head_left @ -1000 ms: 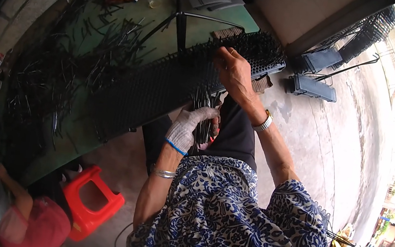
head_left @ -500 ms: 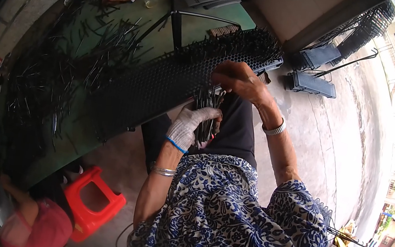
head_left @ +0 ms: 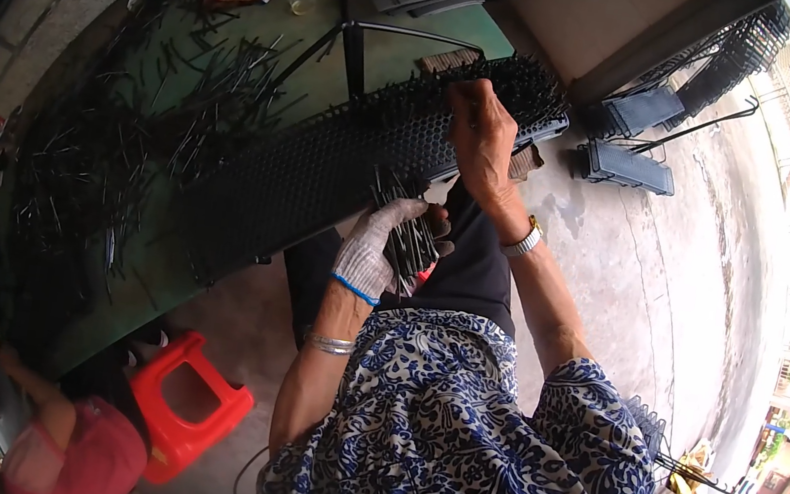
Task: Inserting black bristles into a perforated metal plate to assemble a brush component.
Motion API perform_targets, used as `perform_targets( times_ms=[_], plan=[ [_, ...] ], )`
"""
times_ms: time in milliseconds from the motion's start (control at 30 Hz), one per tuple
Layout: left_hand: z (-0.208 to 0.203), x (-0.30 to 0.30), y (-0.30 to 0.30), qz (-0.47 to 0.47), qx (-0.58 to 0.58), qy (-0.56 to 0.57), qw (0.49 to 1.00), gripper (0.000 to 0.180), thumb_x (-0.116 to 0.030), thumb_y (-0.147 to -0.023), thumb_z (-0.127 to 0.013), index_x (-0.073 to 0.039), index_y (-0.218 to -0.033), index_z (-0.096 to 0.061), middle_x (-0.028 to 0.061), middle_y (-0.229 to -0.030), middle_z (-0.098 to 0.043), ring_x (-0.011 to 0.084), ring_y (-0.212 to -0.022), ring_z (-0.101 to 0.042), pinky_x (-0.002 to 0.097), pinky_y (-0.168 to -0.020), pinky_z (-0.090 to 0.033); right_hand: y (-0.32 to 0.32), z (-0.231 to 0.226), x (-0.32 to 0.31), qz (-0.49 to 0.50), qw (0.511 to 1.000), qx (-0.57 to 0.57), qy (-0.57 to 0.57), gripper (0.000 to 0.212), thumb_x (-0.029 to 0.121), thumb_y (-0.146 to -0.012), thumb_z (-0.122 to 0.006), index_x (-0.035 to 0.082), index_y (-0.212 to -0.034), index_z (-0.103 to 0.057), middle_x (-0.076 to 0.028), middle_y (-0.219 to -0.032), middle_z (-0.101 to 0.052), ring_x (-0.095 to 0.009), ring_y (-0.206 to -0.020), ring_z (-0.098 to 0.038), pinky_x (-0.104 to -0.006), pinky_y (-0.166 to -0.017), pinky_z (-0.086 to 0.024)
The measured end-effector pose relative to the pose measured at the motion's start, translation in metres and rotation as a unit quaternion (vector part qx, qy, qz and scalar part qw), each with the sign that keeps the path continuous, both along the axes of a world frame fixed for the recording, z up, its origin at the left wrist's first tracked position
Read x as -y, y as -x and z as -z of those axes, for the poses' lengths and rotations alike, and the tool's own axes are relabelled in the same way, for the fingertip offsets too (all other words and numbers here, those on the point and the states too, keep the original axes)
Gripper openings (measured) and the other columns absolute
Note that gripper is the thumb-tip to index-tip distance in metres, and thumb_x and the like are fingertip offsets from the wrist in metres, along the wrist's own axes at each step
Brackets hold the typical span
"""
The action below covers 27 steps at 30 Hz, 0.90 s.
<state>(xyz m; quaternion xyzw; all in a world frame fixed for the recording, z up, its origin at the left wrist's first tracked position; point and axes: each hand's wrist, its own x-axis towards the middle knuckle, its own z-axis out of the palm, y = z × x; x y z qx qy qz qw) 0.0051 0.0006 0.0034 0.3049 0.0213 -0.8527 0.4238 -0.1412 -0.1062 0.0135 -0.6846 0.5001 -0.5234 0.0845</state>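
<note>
My left hand (head_left: 372, 244), in a pale knitted glove with a blue cuff edge, is closed round a bundle of thin dark rods (head_left: 407, 252) above my lap. The bundle leans, its upper ends close to the near edge of a long black perforated panel (head_left: 310, 169). My bare right hand (head_left: 486, 144) is over the panel's right part, its fingers bent together against a dense band of short dark rods (head_left: 400, 101) standing in the holes. Whatever those fingertips hold is too small and dark to make out. The panel's left and middle holes show no rods standing in them.
Loose dark rods (head_left: 125, 158) lie heaped across the green table (head_left: 100, 332). A black metal stand (head_left: 353, 59) rises behind the panel. A red stool (head_left: 180, 409) is at lower left beside another person in pink (head_left: 83, 456). Black racks (head_left: 633, 169) stand on the floor at right.
My right hand has moved up and away from the bundle to the rods on the panel. The bundle in my left hand has tilted, its top shifting left.
</note>
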Motion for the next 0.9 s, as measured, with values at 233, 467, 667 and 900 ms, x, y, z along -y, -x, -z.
perform_targets(
  times_ms=[233,467,667,900],
  plan=[
    [0.0,0.0,-0.003,-0.021,0.016,0.02,0.999,0.012,-0.009,-0.086,-0.062,0.0,-0.093,-0.063,0.0124,-0.078,-0.066,0.0234,-0.065,-0.066,0.0391,-0.057,-0.06,-0.003,0.008,-0.003,0.024,0.98,-0.196,-0.027,0.013,0.012,-0.086,-0.065,0.005,-0.097,-0.063,-0.01,-0.089,-0.059,-0.023,-0.073,-0.062,-0.0345,-0.06,-0.048],
    [-0.012,-0.001,-0.001,-0.033,0.079,0.024,0.996,0.016,-0.003,-0.083,-0.064,0.001,-0.097,-0.06,0.0135,-0.074,-0.065,0.0227,-0.06,-0.065,0.0362,-0.05,-0.057,0.013,-0.026,-0.022,-0.1,0.952,-0.145,-0.25,0.029,0.027,-0.087,-0.068,0.005,-0.106,-0.067,-0.012,-0.09,-0.062,-0.023,-0.078,-0.063,-0.0313,-0.069,-0.049],
    [-0.017,0.001,0.011,0.003,0.158,0.068,0.985,0.012,-0.006,-0.084,-0.065,0.001,-0.094,-0.063,0.0134,-0.072,-0.066,0.0227,-0.054,-0.065,0.033,-0.047,-0.056,0.029,-0.028,-0.051,-0.248,0.887,0.028,-0.389,0.024,0.023,-0.088,-0.065,0.0,-0.094,-0.065,-0.006,-0.074,-0.063,-0.014,-0.066,-0.058,-0.0305,-0.061,-0.047],
    [-0.018,0.005,0.018,0.011,0.22,0.069,0.973,0.013,-0.005,-0.086,-0.063,0.0,-0.098,-0.065,0.0132,-0.078,-0.069,0.0208,-0.057,-0.066,0.0312,-0.049,-0.056,0.034,-0.021,-0.061,-0.245,0.847,0.162,-0.443,0.021,0.018,-0.091,-0.062,-0.001,-0.097,-0.062,-0.004,-0.079,-0.062,-0.009,-0.068,-0.057,-0.0251,-0.06,-0.048]
  ],
)
